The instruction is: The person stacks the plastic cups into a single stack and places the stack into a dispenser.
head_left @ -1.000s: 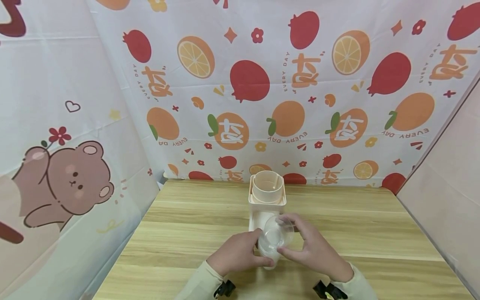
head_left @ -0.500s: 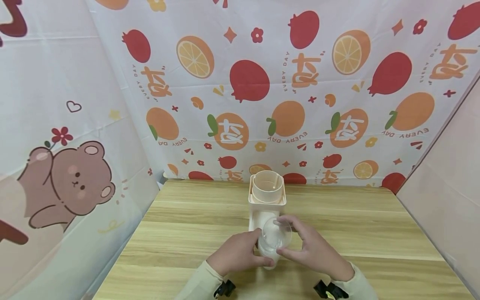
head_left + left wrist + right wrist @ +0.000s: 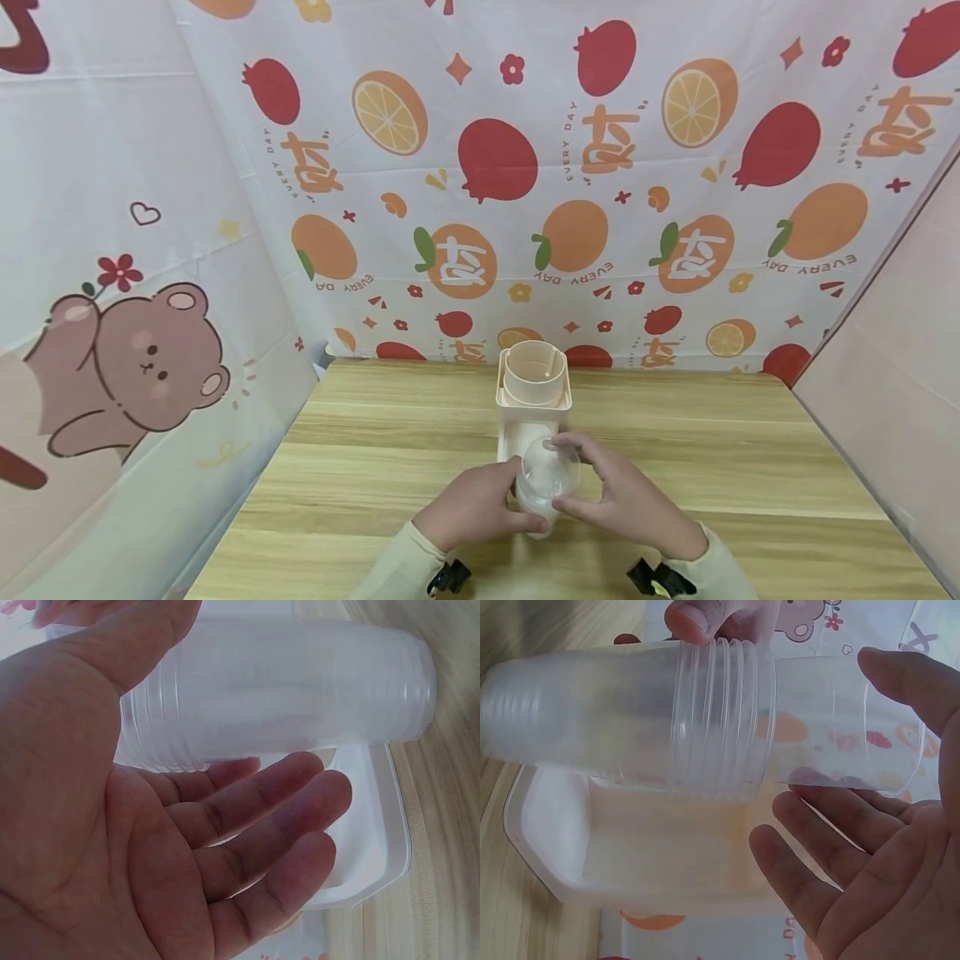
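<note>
A stack of clear plastic cups (image 3: 615, 712) stands upright just in front of a cream-coloured holder (image 3: 534, 410), its nested rims showing as several ridges. My left hand (image 3: 480, 504) holds the stack near those rims, thumb on the near side and fingers around the far side. The top cup (image 3: 817, 724) sticks partway out of the stack. My right hand (image 3: 633, 500) holds this cup near its rim between thumb and fingers. In the left wrist view the stack's base (image 3: 420, 690) is visible beyond my left fingers (image 3: 281, 877).
A round, open tube (image 3: 534, 375) sits in the top of the holder, at the back of the wooden table (image 3: 375, 467). Behind it hangs a fruit-printed cloth (image 3: 480, 158), and a bear-printed cloth (image 3: 161, 358) hangs on the left.
The top cup's rim has shifted slightly down and left in the head view, nearer the stack, with my right hand on it. My left hand has stayed in place.
</note>
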Demonstrator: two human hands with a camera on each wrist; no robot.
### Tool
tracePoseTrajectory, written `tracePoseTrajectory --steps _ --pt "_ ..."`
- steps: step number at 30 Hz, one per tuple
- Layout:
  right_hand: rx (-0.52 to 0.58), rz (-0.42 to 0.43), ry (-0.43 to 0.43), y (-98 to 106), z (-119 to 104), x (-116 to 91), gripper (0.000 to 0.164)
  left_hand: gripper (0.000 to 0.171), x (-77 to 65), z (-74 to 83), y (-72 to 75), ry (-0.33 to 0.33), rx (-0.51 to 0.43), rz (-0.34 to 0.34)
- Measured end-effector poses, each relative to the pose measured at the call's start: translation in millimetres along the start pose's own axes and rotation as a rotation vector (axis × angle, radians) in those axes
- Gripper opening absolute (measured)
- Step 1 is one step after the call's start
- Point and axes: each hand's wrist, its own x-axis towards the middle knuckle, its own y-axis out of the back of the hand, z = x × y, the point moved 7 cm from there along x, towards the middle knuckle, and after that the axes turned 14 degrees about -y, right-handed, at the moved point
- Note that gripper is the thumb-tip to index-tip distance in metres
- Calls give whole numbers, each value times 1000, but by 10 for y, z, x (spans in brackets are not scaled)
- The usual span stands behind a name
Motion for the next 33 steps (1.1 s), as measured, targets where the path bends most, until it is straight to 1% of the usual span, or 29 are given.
tracePoseTrajectory --steps 6,14,18,28,33 --pt "-10 -8 5 2 11 8 68 57 3 -4 10 9 -2 3" --pt "-19 -27 -51 21 19 13 77 56 8 0 17 13 8 -4" --pt "-30 -25 -62 29 22 11 79 57 8 4 25 11 6 -6" --pt "-61 1 -47 16 31 23 72 58 4 0 28 14 11 -6" --pt "-55 -2 -49 5 32 25 70 58 0 13 31 15 2 -11"
